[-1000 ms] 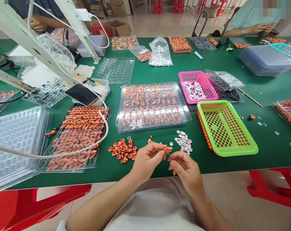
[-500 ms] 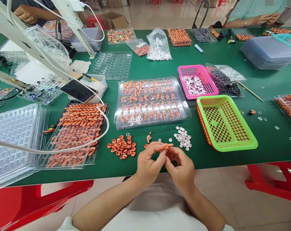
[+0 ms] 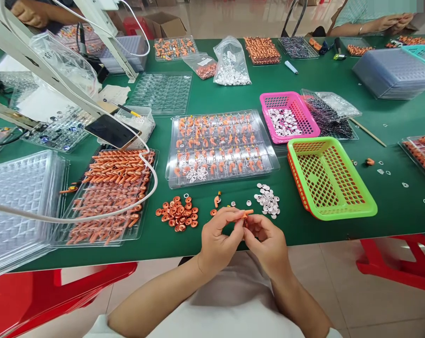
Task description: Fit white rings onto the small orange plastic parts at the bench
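Between the fingertips of my left hand [image 3: 220,237] and my right hand [image 3: 267,241] is a small orange plastic part [image 3: 247,212]. Both hands are closed in a pinch on it, near the table's front edge. My fingers hide most of the part; its orange tip sticks out to the right. Just beyond my hands lie a curved orange piece [image 3: 217,201] with a yellow end and a small round white piece [image 3: 248,203]. A pile of copper-orange round caps [image 3: 178,213] sits to the left, and a pile of white discs [image 3: 268,199] to the right.
A clear tray [image 3: 219,148] of curved orange pieces lies ahead. To its right are a pink basket [image 3: 265,99] of white pieces and a lime-green basket [image 3: 369,209]. A tray of orange parts [image 3: 110,199], a phone [image 3: 110,131] and a white cable [image 3: 152,185] are left.
My hands stay together on the orange part, with a slight shift of the fingers and my right hand a little to the right. The view has tilted slightly.
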The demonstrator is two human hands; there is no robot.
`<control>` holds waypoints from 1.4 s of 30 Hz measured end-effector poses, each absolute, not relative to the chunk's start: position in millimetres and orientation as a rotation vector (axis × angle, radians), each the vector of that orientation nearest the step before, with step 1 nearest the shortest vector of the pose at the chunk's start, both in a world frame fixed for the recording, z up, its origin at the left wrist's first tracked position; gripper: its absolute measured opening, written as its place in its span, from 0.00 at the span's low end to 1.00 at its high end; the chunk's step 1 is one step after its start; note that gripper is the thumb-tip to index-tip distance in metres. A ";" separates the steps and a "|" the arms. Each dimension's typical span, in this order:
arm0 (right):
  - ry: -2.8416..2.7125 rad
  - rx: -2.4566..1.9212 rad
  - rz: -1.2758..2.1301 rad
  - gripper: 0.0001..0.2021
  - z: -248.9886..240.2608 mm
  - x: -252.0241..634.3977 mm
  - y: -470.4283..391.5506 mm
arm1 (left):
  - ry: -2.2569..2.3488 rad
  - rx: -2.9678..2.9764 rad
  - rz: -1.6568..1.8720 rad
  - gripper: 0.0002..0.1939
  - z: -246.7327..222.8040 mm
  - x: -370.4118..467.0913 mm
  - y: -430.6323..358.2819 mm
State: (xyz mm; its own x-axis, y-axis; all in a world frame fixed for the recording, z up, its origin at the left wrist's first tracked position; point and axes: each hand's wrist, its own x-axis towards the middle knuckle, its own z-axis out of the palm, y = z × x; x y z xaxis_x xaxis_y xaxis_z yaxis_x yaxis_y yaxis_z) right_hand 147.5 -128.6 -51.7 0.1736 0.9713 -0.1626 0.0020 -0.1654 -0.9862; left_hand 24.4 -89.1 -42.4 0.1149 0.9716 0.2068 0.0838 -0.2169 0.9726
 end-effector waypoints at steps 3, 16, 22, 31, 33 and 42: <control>-0.965 -1.376 1.258 0.06 -52.6 149.9 -127.1 | 1.084 1.524 1.235 0.09 -44.3 23.6 -89.6; -0.606 -1.101 1.617 0.12 -56.3 155.0 -122.0 | 1.047 1.499 1.223 0.09 -43.4 19.0 -90.2; -0.542 -1.061 1.713 0.15 -51.5 153.5 -118.3 | 1.021 1.607 1.260 0.13 -45.0 17.2 -90.0; -0.676 -1.140 1.636 0.12 -54.4 151.7 -119.3 | 1.005 1.703 1.292 0.16 -49.1 14.5 -90.8; -0.740 -1.217 1.539 0.10 -54.2 150.1 -121.8 | 1.019 1.699 1.291 0.16 -49.5 14.6 -90.4; -1.215 -1.538 0.698 0.06 -58.0 137.0 -133.3 | 1.090 1.636 1.308 0.13 -47.8 18.7 -90.2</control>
